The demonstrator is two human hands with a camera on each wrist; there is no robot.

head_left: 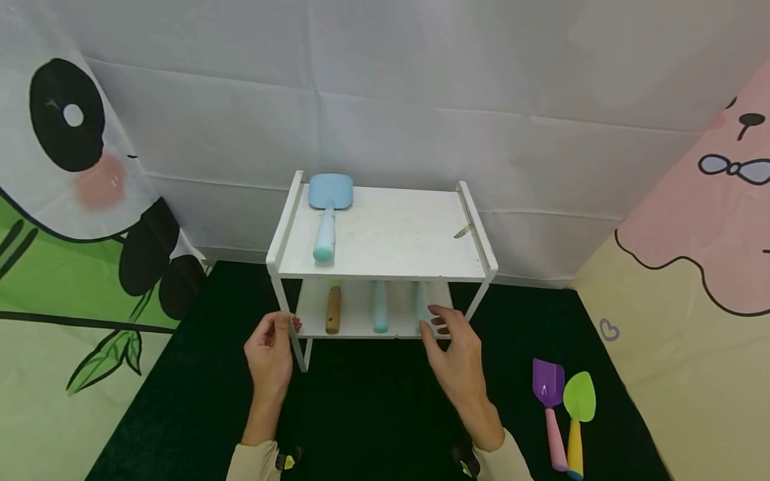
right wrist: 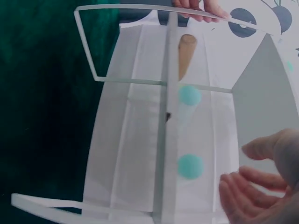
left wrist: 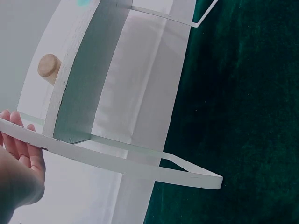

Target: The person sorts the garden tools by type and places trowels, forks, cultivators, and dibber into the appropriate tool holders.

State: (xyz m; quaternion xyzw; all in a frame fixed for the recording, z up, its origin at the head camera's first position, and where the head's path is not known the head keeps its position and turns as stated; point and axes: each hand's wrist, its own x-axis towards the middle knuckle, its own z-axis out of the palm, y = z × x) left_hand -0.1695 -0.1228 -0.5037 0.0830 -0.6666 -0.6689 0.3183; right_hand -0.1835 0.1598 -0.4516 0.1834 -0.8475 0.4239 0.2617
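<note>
A white two-tier shelf stands against the backdrop. My left hand holds its left front leg, the fingertips showing behind the white bar in the left wrist view. On the lower tier lie a wooden handle, a pale blue handle and another pale blue handle; their far ends are hidden under the upper tier. My right hand is beside the rightmost handle, thumb and fingers apart, with nothing between them in the right wrist view. A blue spatula-like tool lies on the upper tier's left.
On the dark green cloth at right lie a purple shovel with a pink handle and a green scoop with a yellow handle. Printed cartoon panels stand at both sides, a white sheet behind. The upper tier overhangs the lower one.
</note>
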